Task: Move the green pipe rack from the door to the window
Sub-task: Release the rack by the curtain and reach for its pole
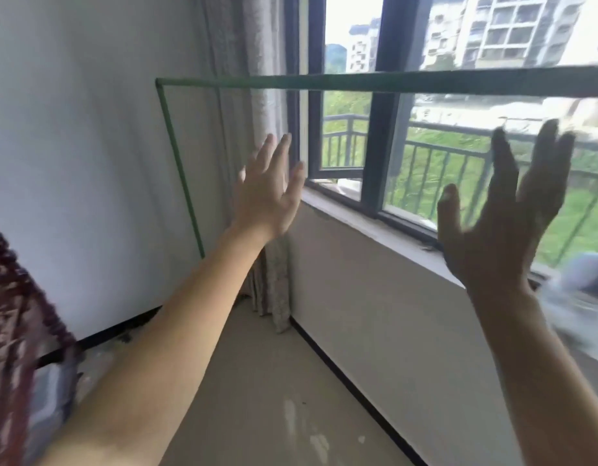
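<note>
Fingers on both hands are spread apart and grip nothing. One left hand (pixel 269 190) is raised palm-forward before the curtain (pixel 254 112), and one right hand (pixel 502 210), dark against the bright glass, is raised in front of the window (pixel 385 136). Neither touches the green pipe rack (pixel 341 83); both sit below its top bar.

One rack is in view. Its top bar runs level across the window from a corner at the left to the right edge of the view, passing in front of the curtain and the window frames. From that left corner one thin green upright drops down in front of the white wall (pixel 82 146) and disappears behind the left forearm; its foot is hidden. The rack's right end is cut off by the frame edge.

Two dark vertical window frames show behind the bar, with a balcony railing (pixel 425 156) outside and apartment blocks beyond. The window sill (pixel 375 227) juts out below the glass, near the right wrist.

Beneath the arms the pale floor (pixel 274 381) lies open along the window wall to the corner where the curtain hangs. A patterned reddish cloth (pixel 12 314) crowds the left edge, and a blurred grey object (pixel 583 290) sits at the right. No writing is legible.
</note>
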{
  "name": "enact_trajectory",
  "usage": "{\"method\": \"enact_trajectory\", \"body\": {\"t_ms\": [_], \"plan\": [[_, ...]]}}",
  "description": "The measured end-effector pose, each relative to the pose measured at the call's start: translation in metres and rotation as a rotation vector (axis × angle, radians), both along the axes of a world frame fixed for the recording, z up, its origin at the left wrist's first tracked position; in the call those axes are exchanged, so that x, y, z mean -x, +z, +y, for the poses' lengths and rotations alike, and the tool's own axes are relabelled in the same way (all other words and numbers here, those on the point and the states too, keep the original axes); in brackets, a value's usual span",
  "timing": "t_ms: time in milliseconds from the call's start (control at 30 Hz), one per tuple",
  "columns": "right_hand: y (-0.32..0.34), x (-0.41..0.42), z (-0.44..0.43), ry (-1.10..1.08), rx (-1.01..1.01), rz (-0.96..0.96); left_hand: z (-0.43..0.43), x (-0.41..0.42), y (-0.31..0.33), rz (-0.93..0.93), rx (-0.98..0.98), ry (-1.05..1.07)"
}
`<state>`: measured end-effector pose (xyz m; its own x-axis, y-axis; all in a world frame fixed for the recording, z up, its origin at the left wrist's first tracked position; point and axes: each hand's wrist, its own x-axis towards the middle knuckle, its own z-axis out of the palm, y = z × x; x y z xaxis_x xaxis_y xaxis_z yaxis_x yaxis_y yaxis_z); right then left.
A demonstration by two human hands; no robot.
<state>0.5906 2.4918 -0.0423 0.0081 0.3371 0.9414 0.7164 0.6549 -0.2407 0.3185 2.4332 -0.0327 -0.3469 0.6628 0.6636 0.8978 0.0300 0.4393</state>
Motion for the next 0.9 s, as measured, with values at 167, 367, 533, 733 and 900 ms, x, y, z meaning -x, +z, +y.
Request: {"method": "enact_trajectory", "body": {"t_ms": [167,367,533,733,900], "plan": [[-0.087,0.129,0.050,0.419,0.399,0.063,-0.011,0.097,-0.075,-0.224,-0.023,0.112],[-0.181,0.254,0.060,0.754,1.024,0.141,-0.080,0.195,-0.169,-0.759,-0.050,0.331],[-0.238,0.345,0.071,0.790,1.392,0.039,-0.126,0.282,-0.242,-0.916,-0.008,0.557],[-0.270,0.502,0.123,0.685,1.487,-0.062,-0.106,0.415,-0.311,-1.088,0.088,0.666],[-0.233,0.622,0.181,0.673,1.358,-0.034,-0.044,0.569,-0.279,-0.944,0.203,0.525]]}}
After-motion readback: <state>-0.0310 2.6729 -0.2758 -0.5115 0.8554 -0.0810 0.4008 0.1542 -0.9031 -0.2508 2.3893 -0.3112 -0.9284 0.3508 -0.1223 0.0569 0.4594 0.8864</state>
